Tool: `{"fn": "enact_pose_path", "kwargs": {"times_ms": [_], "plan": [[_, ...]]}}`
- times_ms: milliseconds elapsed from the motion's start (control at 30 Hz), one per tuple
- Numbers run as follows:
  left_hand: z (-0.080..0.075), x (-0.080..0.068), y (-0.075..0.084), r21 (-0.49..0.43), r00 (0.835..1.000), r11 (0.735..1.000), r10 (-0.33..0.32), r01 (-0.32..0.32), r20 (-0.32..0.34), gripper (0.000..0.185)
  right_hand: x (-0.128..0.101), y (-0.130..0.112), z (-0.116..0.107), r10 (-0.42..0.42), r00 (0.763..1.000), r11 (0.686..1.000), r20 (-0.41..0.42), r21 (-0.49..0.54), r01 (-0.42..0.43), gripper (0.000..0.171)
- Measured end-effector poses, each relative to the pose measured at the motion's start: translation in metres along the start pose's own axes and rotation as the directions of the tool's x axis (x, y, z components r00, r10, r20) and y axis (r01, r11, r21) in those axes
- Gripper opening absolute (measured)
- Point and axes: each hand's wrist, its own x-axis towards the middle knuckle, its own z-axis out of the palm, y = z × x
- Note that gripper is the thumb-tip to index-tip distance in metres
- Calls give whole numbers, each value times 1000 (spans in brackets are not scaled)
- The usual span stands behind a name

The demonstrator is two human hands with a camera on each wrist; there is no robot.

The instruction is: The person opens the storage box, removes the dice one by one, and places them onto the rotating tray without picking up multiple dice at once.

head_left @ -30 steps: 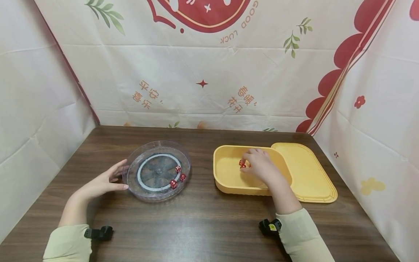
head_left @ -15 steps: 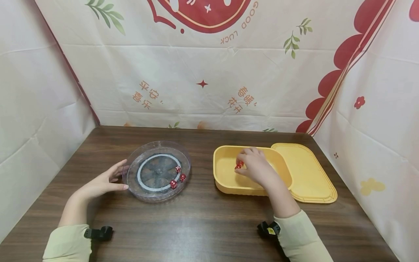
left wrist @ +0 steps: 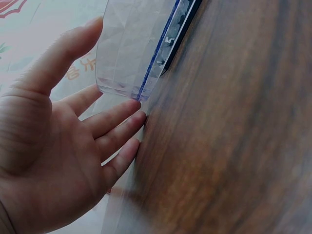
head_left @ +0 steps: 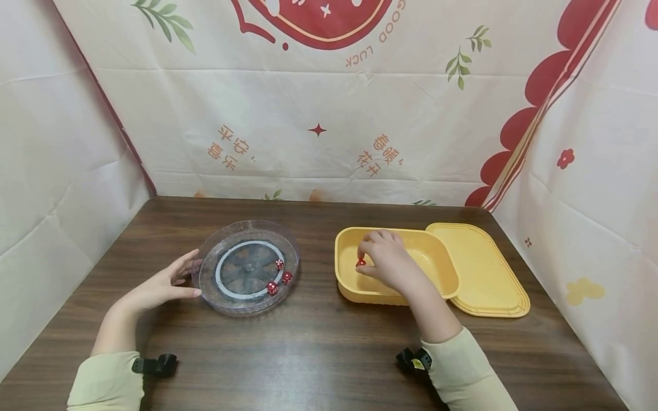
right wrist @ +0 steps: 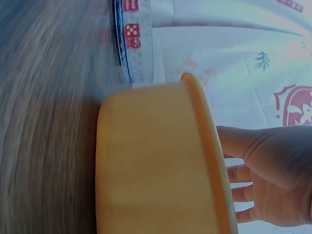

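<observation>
My right hand [head_left: 382,260] hovers over the left part of the yellow tub [head_left: 349,285] and pinches a small red die [head_left: 361,262] between thumb and fingertips. In the right wrist view the tub's outer wall [right wrist: 146,165] fills the middle and the right hand [right wrist: 268,175] shows behind its rim. My left hand [head_left: 164,285] rests open against the left rim of a clear round dish [head_left: 247,266], fingers straight on its wall [left wrist: 131,53]. Three red dice [head_left: 278,277] lie inside the dish on its right side.
The yellow lid [head_left: 488,268] lies flat just right of the tub, partly under it. The brown wooden table [head_left: 308,348] is enclosed by printed cloth walls at the back and both sides. Black wrist straps [head_left: 154,365] sit on both sleeves.
My right hand has moved leftward inside the tub and lifted a red die from among those it covered. The left hand and the dish have not moved.
</observation>
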Motion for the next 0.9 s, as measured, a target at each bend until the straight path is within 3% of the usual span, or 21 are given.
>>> {"fn": "enact_pose_path", "kwargs": {"times_ms": [900], "plan": [[-1,1,-1,8,1000,1000,-18,18,0,94,28,-50,7,-87,995,995,44,-53,89,20]]}}
